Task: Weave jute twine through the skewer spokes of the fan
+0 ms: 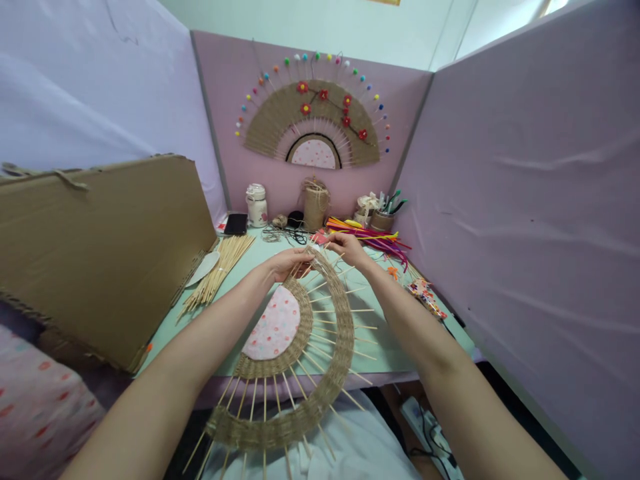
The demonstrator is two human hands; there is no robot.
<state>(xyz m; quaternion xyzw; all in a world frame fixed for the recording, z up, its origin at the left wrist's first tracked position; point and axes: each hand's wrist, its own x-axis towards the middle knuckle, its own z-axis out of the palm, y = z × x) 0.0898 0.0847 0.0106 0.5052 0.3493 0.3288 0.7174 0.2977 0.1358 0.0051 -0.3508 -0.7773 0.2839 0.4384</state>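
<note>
A half-made fan (320, 347) of thin wooden sticks and woven brown twine lies on the pale green table (165, 333), its near end hanging over my lap. A pink dotted half-disc (275, 327) forms its centre. My left hand (287, 262) rests at the fan's far end, fingers curled down on the sticks and weave. Just to the right of it, my right hand (345, 245) pinches at the outer band's far tip, seemingly on the twine, though the strand is too thin to see.
A large cardboard sheet (100, 253) leans at the left. Loose sticks (220, 270) lie beside it. At the back stand a white jar (257, 203), a twine spool (315, 203), a pen cup (383, 217) and coloured pipe cleaners (370, 237). A finished fan (314, 123) hangs on the pink partition.
</note>
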